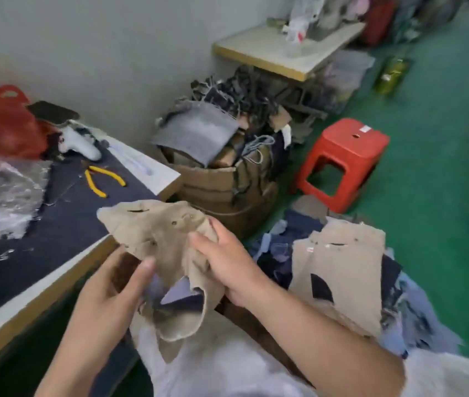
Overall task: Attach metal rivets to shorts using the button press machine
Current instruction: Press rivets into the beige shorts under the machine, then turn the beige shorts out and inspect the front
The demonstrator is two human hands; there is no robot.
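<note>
Both hands pinch crumpled beige fabric shorts (164,233) near the desk (64,242): left hand (113,293) underneath, right hand (227,265) at right edge.

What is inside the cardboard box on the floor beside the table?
The cardboard box is heaped over its rim with fabric scraps: a grey piece on top, dark strips behind it, and brown bits. Anything lower in the box is hidden by its walls and the heap.
</note>
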